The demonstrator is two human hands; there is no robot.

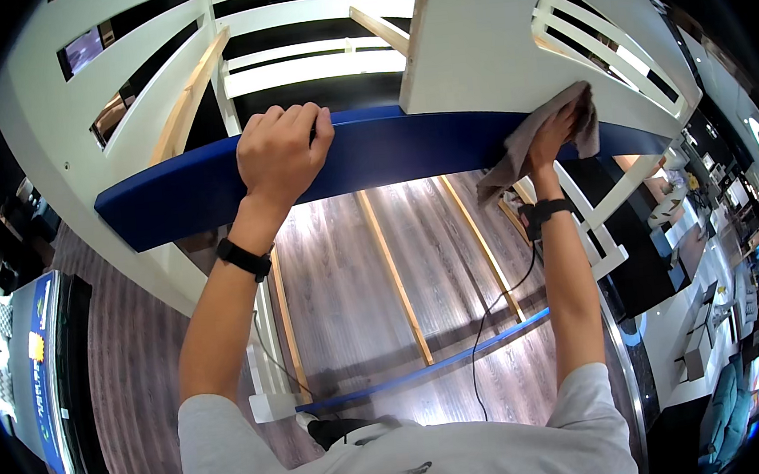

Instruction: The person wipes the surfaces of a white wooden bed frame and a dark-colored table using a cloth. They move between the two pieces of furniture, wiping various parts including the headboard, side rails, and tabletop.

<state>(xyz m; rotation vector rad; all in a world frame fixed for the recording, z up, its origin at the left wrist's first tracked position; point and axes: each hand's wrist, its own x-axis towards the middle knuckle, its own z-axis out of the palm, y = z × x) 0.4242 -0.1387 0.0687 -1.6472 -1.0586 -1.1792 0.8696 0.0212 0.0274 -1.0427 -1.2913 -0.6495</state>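
A dark blue bed rail (406, 145) spans the white bunk bed frame in front of me. My left hand (284, 147) is curled over the rail's upper edge left of its middle, and the fingertips are hidden behind it. Toward the rail's right end, my right hand (551, 136) holds a grey-brown cloth (524, 142) against the blue face. Part of the cloth hangs below the rail, and another part covers the fingers. Just above the cloth is a white guard panel (478, 42) with a rounded cutout.
Below lie wooden slats (396, 282) and a lower blue rail (423, 372) over a wood-plank floor (327, 254). Thin cables hang near both arms. A white end panel (30, 131) rises at left; a mattress-like block (49, 376) stands beyond. Furniture fills the right.
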